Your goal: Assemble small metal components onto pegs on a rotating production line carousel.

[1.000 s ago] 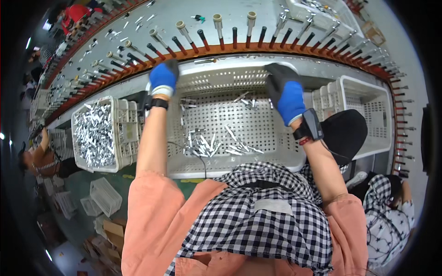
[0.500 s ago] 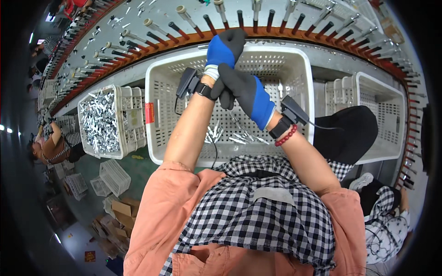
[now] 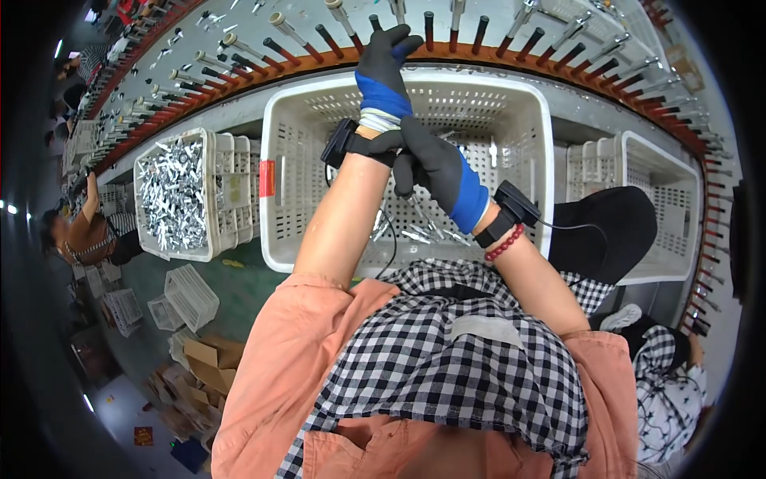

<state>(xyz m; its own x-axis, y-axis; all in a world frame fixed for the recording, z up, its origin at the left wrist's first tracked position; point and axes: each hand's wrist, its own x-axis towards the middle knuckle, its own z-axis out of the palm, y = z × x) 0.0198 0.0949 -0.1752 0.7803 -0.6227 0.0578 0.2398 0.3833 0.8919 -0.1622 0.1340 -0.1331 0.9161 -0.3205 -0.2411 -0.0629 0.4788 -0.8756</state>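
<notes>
My left hand (image 3: 386,70), in a blue glove with a dark grey palm and fingers, reaches over the far rim of a large white plastic crate (image 3: 275,215). Its fingers are stretched out and hold nothing that I can see. A black wrist strap (image 3: 372,148) with a small black box (image 3: 339,142) sits round my left wrist. In a matching glove, my right hand (image 3: 437,164) crosses to that wrist, its thumb and fingers closed on the strap. Below the hands, slim silver metal parts (image 3: 427,231) lie scattered on the crate floor.
At left stands a white crate heaped with silver metal parts (image 3: 171,195). Another white crate (image 3: 658,168) is at right. Upright red-and-black rods (image 3: 427,32) line the bench edge beyond. A thin cable (image 3: 392,247) hangs near my left forearm. Other people work at far left and lower right.
My left hand has moved farther out and its fingers have straightened. My right hand stays at the left wrist, its fingers now on the strap. The whole view has shifted slightly.
</notes>
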